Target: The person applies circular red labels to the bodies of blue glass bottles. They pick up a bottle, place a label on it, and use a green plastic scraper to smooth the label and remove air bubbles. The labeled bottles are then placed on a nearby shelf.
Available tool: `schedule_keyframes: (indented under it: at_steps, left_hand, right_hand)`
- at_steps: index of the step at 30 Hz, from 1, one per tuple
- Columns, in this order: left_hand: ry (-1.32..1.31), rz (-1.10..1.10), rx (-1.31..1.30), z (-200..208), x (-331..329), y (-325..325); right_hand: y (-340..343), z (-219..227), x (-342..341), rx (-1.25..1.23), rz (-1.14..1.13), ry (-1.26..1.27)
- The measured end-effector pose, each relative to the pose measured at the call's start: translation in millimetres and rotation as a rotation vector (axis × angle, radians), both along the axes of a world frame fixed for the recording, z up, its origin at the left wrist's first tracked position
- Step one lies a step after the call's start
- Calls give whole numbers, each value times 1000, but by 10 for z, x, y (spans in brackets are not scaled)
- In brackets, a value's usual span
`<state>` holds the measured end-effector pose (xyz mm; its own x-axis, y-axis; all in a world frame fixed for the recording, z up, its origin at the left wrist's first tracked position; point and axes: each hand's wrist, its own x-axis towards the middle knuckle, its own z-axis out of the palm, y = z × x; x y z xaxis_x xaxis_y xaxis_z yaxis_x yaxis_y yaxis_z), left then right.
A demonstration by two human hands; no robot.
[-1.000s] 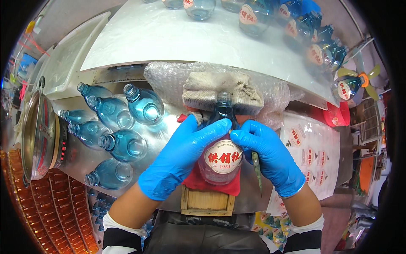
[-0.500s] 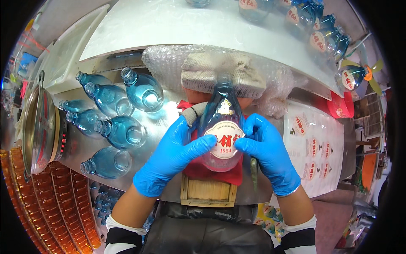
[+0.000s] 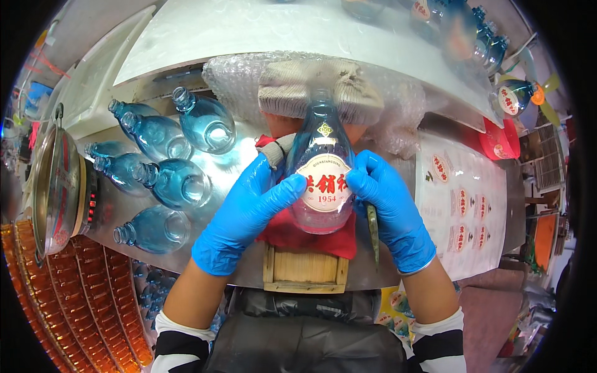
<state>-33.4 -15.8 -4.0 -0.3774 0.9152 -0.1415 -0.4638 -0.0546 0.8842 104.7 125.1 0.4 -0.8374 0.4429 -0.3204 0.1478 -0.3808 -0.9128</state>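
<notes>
A blue glass bottle (image 3: 320,214) with a round cream label (image 3: 326,184) lies in front of me, neck pointing away, on a red cloth (image 3: 336,239). My left hand (image 3: 245,208), in a blue glove, grips its left side, thumb at the label's left edge. Gripping the right side is my gloved right hand (image 3: 388,202), with its thumb on the label's right edge. A slim greenish tool (image 3: 372,233) hangs below the right hand; its upper end is hidden. Grey knit fabric (image 3: 273,152) with a dark band shows by my left fingers. The bottle's mouth meets a white knitted cloth (image 3: 280,93).
Several unlabelled blue bottles (image 3: 180,184) lie on the metal table to the left. A sheet of labels (image 3: 463,211) lies right. Labelled bottles stand on the white table (image 3: 249,37) at the back. A wooden box (image 3: 305,270) sits under the red cloth; bubble wrap (image 3: 233,78) lies behind.
My thumbs have moved outward from over the label to its edges, so more of its face shows. The whole view has shifted slightly. Both hands still grip the bottle.
</notes>
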Motion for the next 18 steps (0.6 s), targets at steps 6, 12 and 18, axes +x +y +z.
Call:
schedule_keyframes:
  at_steps: [6,12,18]
  left_hand:
    - [15,-2,-4,3,-24,-26]
    - [66,-16,23,-20,-42,-46]
    - [29,-8,47,-76,-31,-37]
  right_hand:
    - [-20,-2,9,-50,-43,-4]
    - [-42,1,47,-80,-48,29]
    - [-87,-25,54,-12,-83,14]
